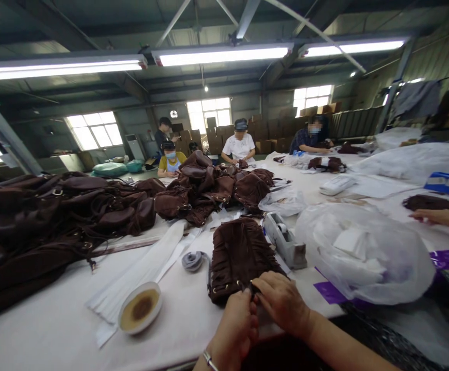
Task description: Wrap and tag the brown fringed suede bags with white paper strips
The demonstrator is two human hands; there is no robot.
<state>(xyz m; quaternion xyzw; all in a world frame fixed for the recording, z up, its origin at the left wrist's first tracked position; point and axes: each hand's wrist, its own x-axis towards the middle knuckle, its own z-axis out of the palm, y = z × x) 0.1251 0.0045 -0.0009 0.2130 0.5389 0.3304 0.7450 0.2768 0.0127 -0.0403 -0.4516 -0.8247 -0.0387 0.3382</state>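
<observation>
Bag, brown and fringed, lying on the white table, eyeleted rim toward the near table edge; left hand and right hand together at that rim, fingertips pinched on a dark piece, too small to name; close by the bag's right side, tape dispenser, with little room between; farther right of the bag, plastic sack; left of the bag, grey coil, then dish, with white tabletop between; beyond the bag, brown heap.

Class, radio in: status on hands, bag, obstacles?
Left hand and right hand together at near edge of brown fringed bag; grip unclear. Bag flat on table. Tape dispenser close on its right.
</observation>
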